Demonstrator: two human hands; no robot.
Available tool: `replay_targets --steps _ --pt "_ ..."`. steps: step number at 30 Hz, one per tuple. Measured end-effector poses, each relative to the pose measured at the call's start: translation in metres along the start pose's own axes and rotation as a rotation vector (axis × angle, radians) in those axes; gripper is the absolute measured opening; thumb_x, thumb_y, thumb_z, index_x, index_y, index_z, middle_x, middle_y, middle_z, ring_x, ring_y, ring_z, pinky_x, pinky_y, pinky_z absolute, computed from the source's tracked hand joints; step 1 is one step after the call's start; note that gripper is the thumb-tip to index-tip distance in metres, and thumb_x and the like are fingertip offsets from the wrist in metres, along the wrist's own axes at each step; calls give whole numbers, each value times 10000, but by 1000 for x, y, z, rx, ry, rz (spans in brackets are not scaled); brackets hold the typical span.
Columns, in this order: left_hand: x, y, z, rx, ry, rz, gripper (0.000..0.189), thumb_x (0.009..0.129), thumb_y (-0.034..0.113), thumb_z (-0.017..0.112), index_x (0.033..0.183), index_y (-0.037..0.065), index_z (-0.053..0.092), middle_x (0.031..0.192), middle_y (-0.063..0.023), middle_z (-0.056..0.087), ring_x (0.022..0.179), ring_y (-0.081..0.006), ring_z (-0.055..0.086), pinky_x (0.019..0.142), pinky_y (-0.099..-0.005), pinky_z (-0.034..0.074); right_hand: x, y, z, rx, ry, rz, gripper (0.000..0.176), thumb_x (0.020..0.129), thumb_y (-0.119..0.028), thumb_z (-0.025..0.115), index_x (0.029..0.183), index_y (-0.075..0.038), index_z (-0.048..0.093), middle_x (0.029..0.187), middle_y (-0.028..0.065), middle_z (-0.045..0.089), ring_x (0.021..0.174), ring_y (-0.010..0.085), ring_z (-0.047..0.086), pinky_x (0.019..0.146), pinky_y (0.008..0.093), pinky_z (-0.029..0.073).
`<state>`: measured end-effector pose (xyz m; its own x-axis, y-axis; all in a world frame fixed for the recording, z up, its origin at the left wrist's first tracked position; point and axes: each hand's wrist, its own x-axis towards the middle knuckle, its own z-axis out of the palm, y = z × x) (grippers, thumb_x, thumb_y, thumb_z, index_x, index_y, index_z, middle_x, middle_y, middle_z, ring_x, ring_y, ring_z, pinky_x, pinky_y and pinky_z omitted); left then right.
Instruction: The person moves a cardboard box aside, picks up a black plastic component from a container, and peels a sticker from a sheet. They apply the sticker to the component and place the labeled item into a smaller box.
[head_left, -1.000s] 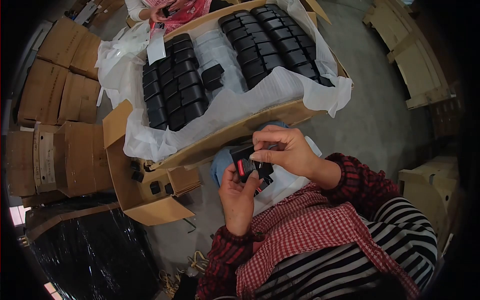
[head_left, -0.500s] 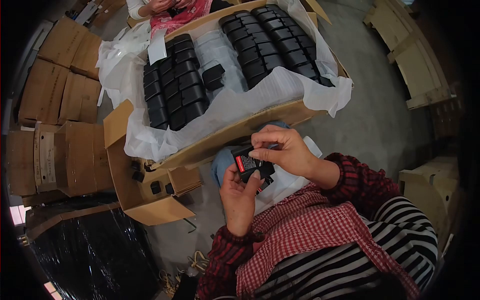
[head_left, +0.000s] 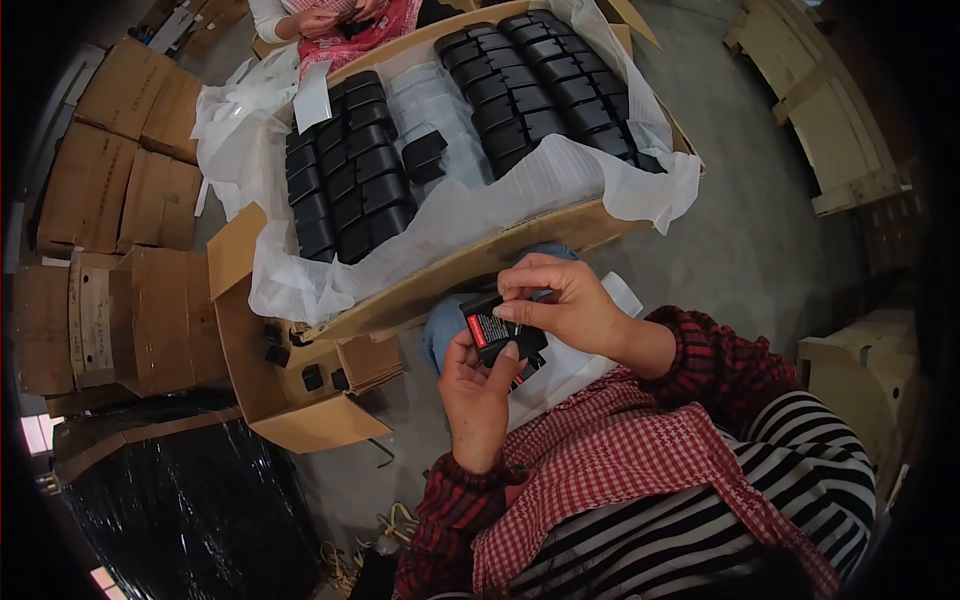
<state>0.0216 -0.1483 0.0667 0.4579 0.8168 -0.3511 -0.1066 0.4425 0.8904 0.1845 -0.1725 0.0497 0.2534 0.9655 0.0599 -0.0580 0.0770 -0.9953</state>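
My left hand (head_left: pixel 478 400) grips a small black piece (head_left: pixel 497 335) that bears a red and white printed label, its thumb pressed on the lower edge. Thumb and fingertips of my right hand (head_left: pixel 560 302) are pinched together at the piece's upper right; what they hold, if anything, is too small to make out. Under the hands a white sheet (head_left: pixel 575 375) lies over my lap. Just beyond, a large carton (head_left: pixel 480 255) lined with white foam wrap (head_left: pixel 500 195) holds rows of black moulded parts (head_left: pixel 365 170) and one loose black part (head_left: pixel 425 157).
An open smaller carton (head_left: pixel 315 425) with a few black pieces stands at the left. Stacked brown boxes (head_left: pixel 90 185) and a black-wrapped bundle (head_left: pixel 190 500) are farther left. Across the large carton, a co-worker's hands (head_left: pixel 320 20) show. Wooden crates (head_left: pixel 815 110) stand at the right.
My right hand's pinched fingertips have shifted slightly left over the label. The co-worker's hands across the carton have moved a little.
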Motion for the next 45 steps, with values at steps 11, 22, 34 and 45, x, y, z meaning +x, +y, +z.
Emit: replay_targets --steps 11,22,34,45 --pt "-1 0 1 -14 -6 -12 325 883 -7 613 1178 -3 479 1083 -74 596 937 -112 601 786 -257 546 -3 -4 2 -42 24 16 216 795 -33 739 997 -2 670 901 25 571 815 91 559 716 221 473" --pt "-1 0 1 -18 -2 -16 321 888 -11 606 1181 -4 475 1088 -76 590 941 -119 599 790 -264 546 -3 -4 4 -108 45 -3 209 795 -33 735 993 -5 674 902 30 581 796 91 567 695 216 483" --pt "9 -20 -13 87 45 125 132 985 185 523 1005 55 522 974 -39 617 867 -93 604 719 -270 540 -2 -17 5 -516 -29 -77 360 809 -164 725 1125 -33 614 1084 110 565 834 205 644 668 304 543" --pt "3 -5 -15 -22 128 1 145 985 197 524 996 54 509 951 -33 625 798 -73 589 641 -240 518 8 -9 -17 -328 -188 137 504 877 -297 665 1251 9 521 1073 183 616 988 308 621 823 349 496"
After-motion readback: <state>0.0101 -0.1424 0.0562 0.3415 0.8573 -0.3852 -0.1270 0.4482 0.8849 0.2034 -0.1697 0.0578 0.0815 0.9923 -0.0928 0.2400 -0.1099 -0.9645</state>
